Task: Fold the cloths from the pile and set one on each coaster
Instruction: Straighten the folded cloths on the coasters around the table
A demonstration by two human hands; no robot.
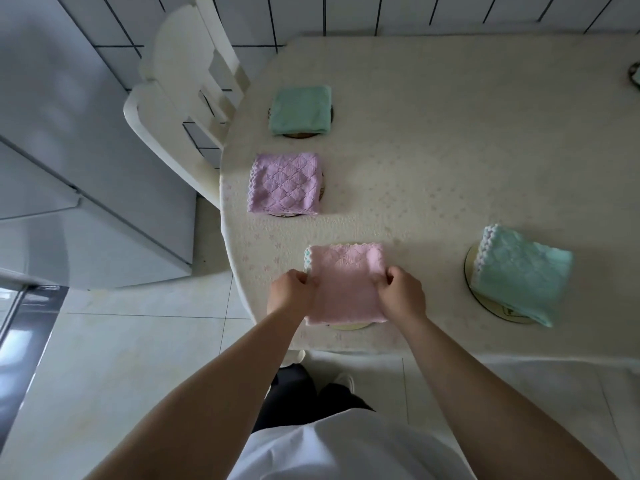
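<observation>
A folded pink cloth (346,282) lies near the table's front edge over a pale coaster (349,327) that peeks out below it. My left hand (292,292) grips the cloth's left edge and my right hand (401,294) pinches its right edge. A folded purple cloth (284,183) covers a coaster (287,214) further back on the left. Behind it a folded green cloth (300,109) sits on a dark-rimmed coaster (301,135). At the right a folded teal cloth (519,275) lies askew on a round coaster (472,275).
The table (450,150) wears a cream patterned cover. A white chair (180,98) stands at its left side, and a white cabinet (69,168) stands further left. Part of another coaster (634,79) shows at the far right edge. Tiled wall lies behind.
</observation>
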